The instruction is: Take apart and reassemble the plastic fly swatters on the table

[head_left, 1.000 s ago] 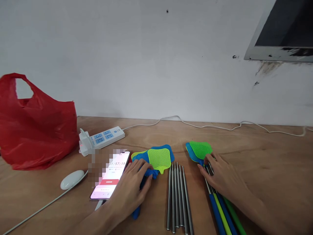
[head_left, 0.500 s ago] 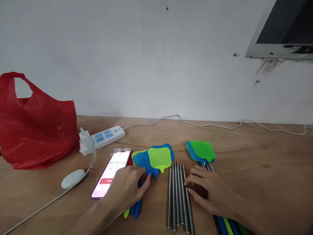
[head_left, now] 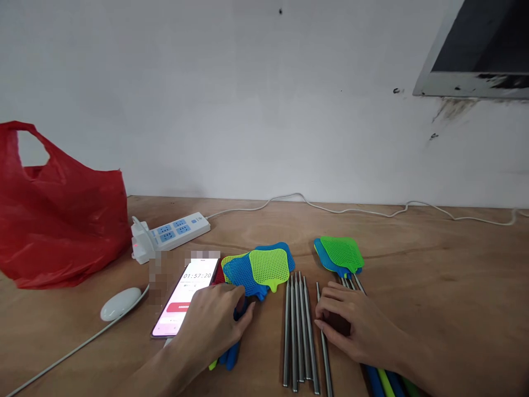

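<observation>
Right hand [head_left: 351, 325] rests fingers curled over one steel rod [head_left: 324, 353], drawn aside from the rod bundle [head_left: 298, 336]; its long axis runs toward the wall. Grip closure cannot be told. Left hand [head_left: 217, 325] pinches the handles of the swatter heads [head_left: 258, 267]; handle ends hidden

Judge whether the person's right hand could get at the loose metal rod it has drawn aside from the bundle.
Probably yes: the right hand already rests with its fingertips at the separated rod, and nothing lies over it; the rod bundle sits just beside.
</observation>
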Tool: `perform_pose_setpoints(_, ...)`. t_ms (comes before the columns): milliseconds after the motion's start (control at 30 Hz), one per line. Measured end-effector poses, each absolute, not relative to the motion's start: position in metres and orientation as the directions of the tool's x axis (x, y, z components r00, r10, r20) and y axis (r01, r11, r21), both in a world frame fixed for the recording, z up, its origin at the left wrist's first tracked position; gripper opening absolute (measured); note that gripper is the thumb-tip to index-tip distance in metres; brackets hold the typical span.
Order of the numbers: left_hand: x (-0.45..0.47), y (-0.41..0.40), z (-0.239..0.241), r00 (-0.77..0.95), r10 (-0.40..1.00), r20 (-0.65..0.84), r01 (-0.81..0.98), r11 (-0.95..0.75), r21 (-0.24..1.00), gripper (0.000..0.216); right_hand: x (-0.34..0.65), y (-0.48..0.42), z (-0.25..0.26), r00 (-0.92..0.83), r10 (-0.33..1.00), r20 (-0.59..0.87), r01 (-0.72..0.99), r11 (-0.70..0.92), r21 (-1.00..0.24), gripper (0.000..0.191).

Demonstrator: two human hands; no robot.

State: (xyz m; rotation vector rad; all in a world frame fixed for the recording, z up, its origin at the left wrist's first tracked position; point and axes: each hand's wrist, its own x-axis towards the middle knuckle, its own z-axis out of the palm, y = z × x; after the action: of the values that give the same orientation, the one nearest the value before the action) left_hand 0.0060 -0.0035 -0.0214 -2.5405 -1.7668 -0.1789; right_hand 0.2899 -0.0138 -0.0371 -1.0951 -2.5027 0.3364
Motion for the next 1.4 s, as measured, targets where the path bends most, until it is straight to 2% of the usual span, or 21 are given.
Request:
perform_pose_setpoints(300,0.006,-0.004,-0.019,0.363,0.924,0.122,0.917,-0.377,0.128,0.026,0.289,-0.014,-0.036,-0.61,0.757,0.237,0.673,0.652,-0.35,0.013)
perform_pose_setpoints(433,0.003,-0.002,-0.01,0.265,0.955,0.131,0.964,-0.267,-0.002,0.024,0.29,-0.014,-0.037,-0.605,0.76,0.236,0.678,0.648,-0.346,0.014)
perform_pose_setpoints(600,0.0,0.001,-0.006,0.178,0.983,0.048,0.971,-0.168,-0.168,0.025,0.291,-0.014,-0.039,-0.604,0.759,0.245,0.679,0.65,-0.342,0.014)
perform_pose_setpoints(900,0.001,-0.001,-0.006,0.255,0.967,-0.005,0.954,-0.253,-0.159,0.019,0.291,-0.014,-0.039,-0.605,0.76,0.236,0.673,0.647,-0.359,0.015)
perform_pose_setpoints(1100,-0.001,-0.001,-0.013,0.341,0.938,0.062,0.929,-0.326,-0.172,0.015,0.29,-0.014,-0.038,-0.6,0.769,0.221,0.682,0.636,-0.362,0.014)
perform_pose_setpoints(1233,-0.001,0.0,-0.022,0.405,0.907,0.118,0.905,-0.379,-0.196,0.02,0.291,-0.014,-0.039,-0.596,0.769,0.229,0.679,0.636,-0.367,0.014)
perform_pose_setpoints(1400,-0.001,-0.003,-0.026,0.463,0.849,0.254,0.885,-0.425,-0.19,0.023,0.29,-0.014,-0.039,-0.595,0.775,0.214,0.688,0.629,-0.361,0.014)
